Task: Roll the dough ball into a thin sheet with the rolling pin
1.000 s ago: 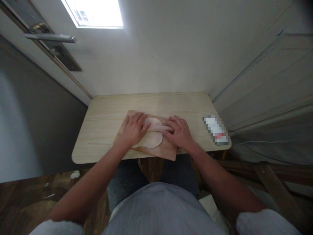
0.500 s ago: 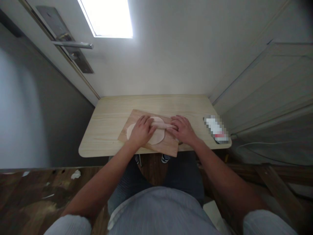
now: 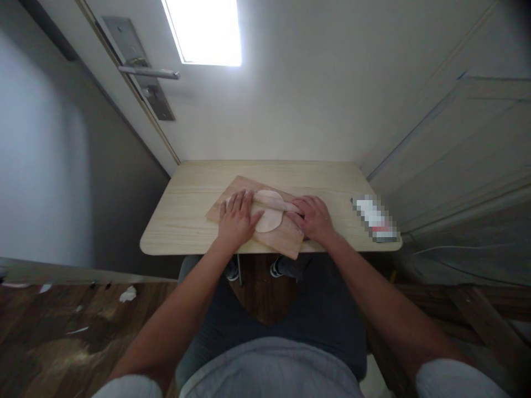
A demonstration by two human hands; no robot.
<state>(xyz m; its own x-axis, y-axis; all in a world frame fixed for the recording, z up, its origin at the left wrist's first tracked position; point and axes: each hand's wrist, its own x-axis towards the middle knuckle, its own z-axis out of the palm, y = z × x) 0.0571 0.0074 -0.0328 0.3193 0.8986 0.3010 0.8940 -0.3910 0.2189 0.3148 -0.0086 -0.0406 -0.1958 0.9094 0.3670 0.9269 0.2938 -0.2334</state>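
Note:
A round, flat sheet of dough (image 3: 269, 220) lies on a wooden board (image 3: 286, 241), which sits at a slant on the table. Across the dough runs a pale rolling pin (image 3: 271, 203). My right hand (image 3: 314, 219) has its fingers curled round the pin's right end. At the pin's other end, my left hand (image 3: 236, 222) lies with spread fingers and the thumb held apart. It covers the dough's left part and the pin's left end, so how it touches the pin is hidden.
The light wood table (image 3: 178, 221) stands against a white door with a metal handle (image 3: 151, 72). A blurred-out, phone-like object (image 3: 375, 220) lies at the table's right end. My legs are under the table's front edge, and paper scraps (image 3: 128, 294) lie on the floor at left.
The camera view has shifted. The board is turned a little more clockwise. My left hand's fingers are spread wider, and the rolling pin sits at a steeper slant. My right hand keeps its grip.

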